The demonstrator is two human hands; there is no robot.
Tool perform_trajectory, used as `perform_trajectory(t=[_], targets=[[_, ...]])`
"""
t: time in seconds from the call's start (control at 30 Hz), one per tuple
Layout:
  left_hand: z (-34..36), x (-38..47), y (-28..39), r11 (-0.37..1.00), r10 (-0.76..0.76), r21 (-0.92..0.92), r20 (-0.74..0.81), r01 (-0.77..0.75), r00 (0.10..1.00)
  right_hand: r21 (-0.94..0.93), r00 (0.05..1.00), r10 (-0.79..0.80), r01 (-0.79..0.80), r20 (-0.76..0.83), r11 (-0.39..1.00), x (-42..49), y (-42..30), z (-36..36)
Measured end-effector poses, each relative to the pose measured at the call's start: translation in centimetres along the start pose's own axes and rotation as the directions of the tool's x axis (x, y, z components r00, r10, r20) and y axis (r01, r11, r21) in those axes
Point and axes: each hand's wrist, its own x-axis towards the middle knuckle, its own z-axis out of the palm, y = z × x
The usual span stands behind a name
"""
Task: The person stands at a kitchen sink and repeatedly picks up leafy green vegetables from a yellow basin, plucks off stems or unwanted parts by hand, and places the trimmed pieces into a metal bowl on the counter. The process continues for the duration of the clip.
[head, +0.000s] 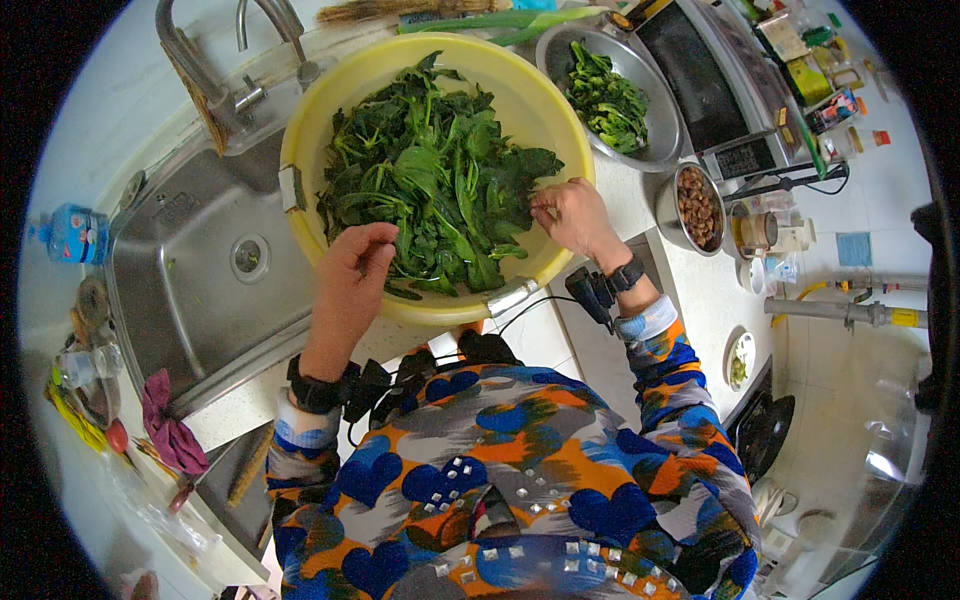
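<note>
A large yellow plastic basin (pixel 574 135) lies before me, filled with dark green leafy vegetables (pixel 435 172) in water. My left hand (pixel 356 262) hovers over the basin's near left side, fingers curled beside the leaves. Whether a stem is pinched in it is hidden. At the right side of the basin my right hand (pixel 574 214) has its bent fingertips against the edge of the greens. What lies between those fingers is too small to make out. Silver tape patches (pixel 513 298) mark the basin's rim.
Left of the basin is a stainless steel sink (pixel 202 225) with a faucet (pixel 202 75). A metal bowl (pixel 664 142) of greens (pixel 609 101) stands at the upper right, near a bowl of brown pieces (pixel 699 208) and a countertop oven (pixel 705 75). A purple cloth (pixel 171 427) hangs at the left.
</note>
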Motion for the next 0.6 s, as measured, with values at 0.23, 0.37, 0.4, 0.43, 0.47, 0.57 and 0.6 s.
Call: perform_trajectory(t=[0.23, 0.37, 0.4, 0.43, 0.47, 0.57, 0.6], targets=[[-0.3, 0.5, 3.7, 0.981, -0.043, 0.191, 0.111, 0.022, 0.993, 0.084, 0.998, -0.06, 0.058, 0.019, 0.995, 0.1, -0.3, -0.9], [1.1, 1.3, 5.6, 0.951, -0.034, 0.308, 0.186, -0.026, 0.982, 0.297, 0.994, -0.075, 0.05, 0.076, 0.954, 0.4, 0.0, -1.8], [1.7, 1.7, 5.8, 0.948, -0.021, 0.314, 0.194, -0.042, 0.981, 0.379, 0.992, -0.068, 0.023, 0.105, 0.925, 0.5, 0.2, -2.1], [2.3, 2.0, 6.0, 0.947, -0.024, 0.317, 0.206, -0.043, 0.978, 0.41, 0.99, -0.097, 0.047, 0.101, 0.911, 0.8, 0.4, -2.4], [2.8, 2.3, 6.1, 0.938, 0.011, 0.333, 0.237, -0.092, 0.971, 0.443, 0.987, -0.124, 0.068, 0.099, 0.894, 1.2, 0.7, -2.7], [4.4, 3.5, 6.1, 0.891, 0.106, 0.384, 0.345, -0.244, 0.932, 0.37, 0.978, -0.175, 0.123, 0.11, 0.921, 2.7, 1.6, -3.3], [4.9, 3.9, 6.0, 0.854, 0.159, 0.408, 0.388, -0.324, 0.908, 0.3, 0.977, -0.185, 0.145, 0.11, 0.943, 3.5, 1.8, -3.3]])
